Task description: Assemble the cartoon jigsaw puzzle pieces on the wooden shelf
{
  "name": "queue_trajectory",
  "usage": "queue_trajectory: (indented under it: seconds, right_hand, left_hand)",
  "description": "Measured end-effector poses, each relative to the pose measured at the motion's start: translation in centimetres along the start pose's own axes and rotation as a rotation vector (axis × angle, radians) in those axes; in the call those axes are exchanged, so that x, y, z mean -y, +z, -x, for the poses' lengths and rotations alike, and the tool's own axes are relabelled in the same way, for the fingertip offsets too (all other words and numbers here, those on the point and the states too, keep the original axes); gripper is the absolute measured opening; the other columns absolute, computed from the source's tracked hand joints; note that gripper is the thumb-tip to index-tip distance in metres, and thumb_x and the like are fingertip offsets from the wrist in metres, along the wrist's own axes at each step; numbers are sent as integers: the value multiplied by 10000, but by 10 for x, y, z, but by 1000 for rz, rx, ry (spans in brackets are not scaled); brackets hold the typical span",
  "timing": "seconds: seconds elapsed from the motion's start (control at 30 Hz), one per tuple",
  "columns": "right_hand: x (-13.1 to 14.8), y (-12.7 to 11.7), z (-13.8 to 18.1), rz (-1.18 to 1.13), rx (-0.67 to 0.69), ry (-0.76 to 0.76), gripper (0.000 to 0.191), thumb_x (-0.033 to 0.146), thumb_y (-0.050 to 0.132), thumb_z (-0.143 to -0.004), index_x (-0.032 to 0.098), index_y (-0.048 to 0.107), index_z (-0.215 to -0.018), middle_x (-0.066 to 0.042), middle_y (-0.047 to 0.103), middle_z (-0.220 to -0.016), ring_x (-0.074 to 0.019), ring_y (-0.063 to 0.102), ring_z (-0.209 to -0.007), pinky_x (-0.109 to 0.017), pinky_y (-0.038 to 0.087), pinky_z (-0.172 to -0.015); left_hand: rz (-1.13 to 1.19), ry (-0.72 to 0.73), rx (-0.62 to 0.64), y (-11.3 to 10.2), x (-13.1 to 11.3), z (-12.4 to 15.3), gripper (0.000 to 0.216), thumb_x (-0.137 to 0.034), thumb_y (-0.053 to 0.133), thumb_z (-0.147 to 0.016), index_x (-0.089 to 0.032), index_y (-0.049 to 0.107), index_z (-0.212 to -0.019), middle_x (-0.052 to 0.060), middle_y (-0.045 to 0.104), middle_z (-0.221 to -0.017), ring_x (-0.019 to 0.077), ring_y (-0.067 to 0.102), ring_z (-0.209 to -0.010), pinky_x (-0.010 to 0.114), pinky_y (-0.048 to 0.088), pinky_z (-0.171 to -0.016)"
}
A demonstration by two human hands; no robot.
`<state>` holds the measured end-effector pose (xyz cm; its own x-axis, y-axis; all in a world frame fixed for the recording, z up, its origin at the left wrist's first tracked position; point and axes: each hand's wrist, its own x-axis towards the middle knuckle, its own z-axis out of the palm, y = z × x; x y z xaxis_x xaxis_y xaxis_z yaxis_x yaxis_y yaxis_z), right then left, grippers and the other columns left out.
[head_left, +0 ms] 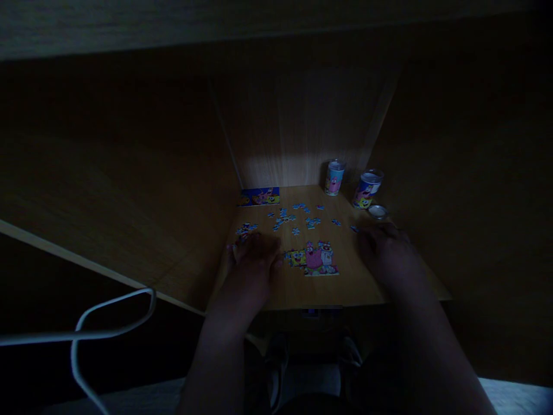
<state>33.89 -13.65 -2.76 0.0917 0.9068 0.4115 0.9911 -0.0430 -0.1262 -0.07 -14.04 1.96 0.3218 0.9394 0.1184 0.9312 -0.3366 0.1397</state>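
Note:
A partly joined cartoon jigsaw [314, 258] lies near the front of a small wooden desk [345, 288]. Several loose blue pieces [288, 218] are scattered behind it. My left hand [253, 259] rests on the desk just left of the joined part, fingers curled, close to a few pieces at the left edge [244, 230]. My right hand [386, 249] lies on the desk to the right of the jigsaw, fingers bent down. The scene is very dark, so I cannot make out whether either hand holds a piece.
Two printed cans [334, 177] [367, 188] stand at the back right, with a round lid [378, 211] beside them. A picture card [260, 197] leans at the back left. Wooden walls enclose the desk. A white cable [113, 314] loops at the lower left.

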Motion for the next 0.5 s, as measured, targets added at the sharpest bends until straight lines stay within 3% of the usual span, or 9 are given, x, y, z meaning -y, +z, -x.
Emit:
queue_trajectory:
  seconds: [0.27,0.5]
  right_hand:
    - [-1,1,0,-4,-18,1,355,349,538,-1098,213,830,-1247,-183,770,-1363,-358,723,-1192,-516,594,-1038]
    - [2,-1,1,6,-23,0,386,347,494,-1116,195,825,-1247,-195,775,-1339,-365,723,-1162,-528,595,-1017]
  left_hand:
    - [50,-15,-6,1,-14,-14,386,-285,482,-1160,-143,691,-1452,216,606,-1664,384,476,-1629,743,227,-1379]
    - [74,-14,-19,0,-10,-15,313,-224,504,-1126,-176,724,-1343,189,742,-1476,352,619,-1488,727,242,-1374]
